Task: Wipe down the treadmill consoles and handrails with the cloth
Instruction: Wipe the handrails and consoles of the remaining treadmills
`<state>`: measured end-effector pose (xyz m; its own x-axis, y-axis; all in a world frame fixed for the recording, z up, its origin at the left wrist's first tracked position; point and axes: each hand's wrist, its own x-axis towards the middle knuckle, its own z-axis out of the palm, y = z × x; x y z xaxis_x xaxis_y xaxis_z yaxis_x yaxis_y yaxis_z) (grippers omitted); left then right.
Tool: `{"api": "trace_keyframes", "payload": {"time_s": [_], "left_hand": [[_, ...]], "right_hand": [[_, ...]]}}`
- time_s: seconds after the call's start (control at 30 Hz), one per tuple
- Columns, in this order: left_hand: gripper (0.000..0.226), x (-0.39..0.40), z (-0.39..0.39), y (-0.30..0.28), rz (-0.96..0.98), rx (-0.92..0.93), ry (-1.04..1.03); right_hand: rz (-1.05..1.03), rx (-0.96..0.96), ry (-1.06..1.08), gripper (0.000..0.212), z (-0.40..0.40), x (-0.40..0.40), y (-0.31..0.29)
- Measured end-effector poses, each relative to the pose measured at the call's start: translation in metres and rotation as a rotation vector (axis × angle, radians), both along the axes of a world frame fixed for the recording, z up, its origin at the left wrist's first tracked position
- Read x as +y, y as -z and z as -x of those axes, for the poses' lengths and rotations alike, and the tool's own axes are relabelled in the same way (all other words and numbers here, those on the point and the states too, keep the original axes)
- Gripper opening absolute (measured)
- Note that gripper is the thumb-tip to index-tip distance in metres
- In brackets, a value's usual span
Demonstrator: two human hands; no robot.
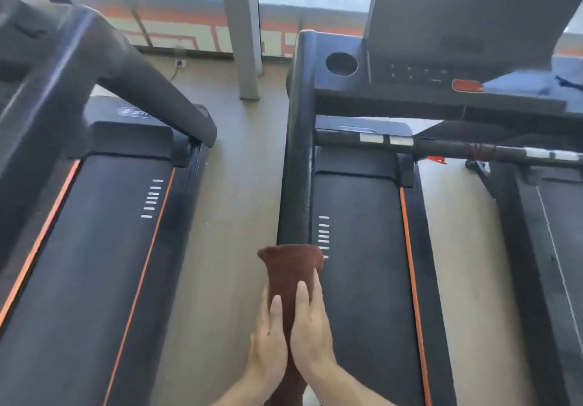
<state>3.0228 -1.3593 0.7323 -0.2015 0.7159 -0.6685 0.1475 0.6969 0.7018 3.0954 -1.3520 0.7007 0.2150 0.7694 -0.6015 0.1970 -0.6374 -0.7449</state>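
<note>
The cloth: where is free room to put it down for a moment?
Bare floor runs between the left treadmill and the handrail that both hands, left hand and right hand, wrap with the cloth. The belt beside it is bare too. The console is crowded with buttons and a cup hole.

No wording here comes through clearly enough to read. The grey badge (134,112) on the black motor cover of the left treadmill carries a pale logo and some letters, too blurred to make out. The small white marks on the dark button panel (418,72) of the right treadmill's console are just as unreadable.
</note>
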Motion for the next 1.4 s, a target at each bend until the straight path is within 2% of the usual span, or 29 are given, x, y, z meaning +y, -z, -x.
{"api": "trace_keyframes", "payload": {"time_s": [0.13,0.27,0.4,0.47,0.53,0.63,0.7,0.83,0.93,1.03,1.07,1.17,1.23,1.33,1.4], "left_hand": [[0.051,0.059,-0.004,0.012,-0.062,0.02,0.024],[0.05,0.133,-0.009,0.026,-0.197,0.111,0.085],[0.059,0.215,-0.015,0.031,-0.352,0.248,0.183],[0.064,0.245,-0.021,0.028,-0.379,0.351,0.272],[0.066,0.265,-0.028,0.024,-0.402,0.484,0.347],[0.069,0.274,-0.036,0.026,-0.4,0.637,0.412],[0.071,0.272,-0.039,0.028,-0.381,0.675,0.435],[0.071,0.235,-0.036,0.027,-0.346,0.685,0.426],[0.07,0.182,-0.032,0.028,-0.318,0.667,0.411],[0.066,0.118,-0.027,0.028,-0.299,0.598,0.345],[0.065,0.093,-0.024,0.028,-0.292,0.581,0.321],[0.062,0.014,-0.02,0.033,-0.251,0.557,0.255],[0.06,-0.039,-0.022,0.039,-0.209,0.532,0.155],[0.06,-0.103,-0.032,0.046,-0.151,0.481,-0.079],[0.05,-0.12,-0.044,0.047,-0.15,0.427,-0.215]], "right_hand": [[-0.093,-0.066,-0.051,0.064,-0.004,0.068,0.002],[-0.143,-0.034,-0.072,0.063,-0.015,0.147,0.003],[-0.033,0.158,0.068,0.059,-0.028,0.22,0.006],[0.091,0.301,0.185,0.059,-0.037,0.241,0.009],[0.164,0.387,0.192,0.062,-0.044,0.249,0.016],[0.167,0.458,0.241,0.067,-0.044,0.249,0.029],[0.145,0.482,0.279,0.067,-0.04,0.243,0.038],[0.17,0.535,0.225,0.076,-0.036,0.198,0.046],[0.206,0.451,0.118,0.064,-0.04,0.148,0.043],[0.186,0.349,-0.057,0.094,-0.047,0.088,0.042],[0.144,0.315,-0.152,0.093,-0.05,0.068,0.041],[-0.014,0.251,-0.4,0.054,-0.063,0.009,0.026],[-0.086,0.207,-0.533,0.049,-0.074,-0.024,0.007],[-0.202,0.103,-0.734,0.068,-0.084,-0.053,0.001],[-0.266,0.034,-0.851,0.071,-0.089,-0.061,0.0]]}}
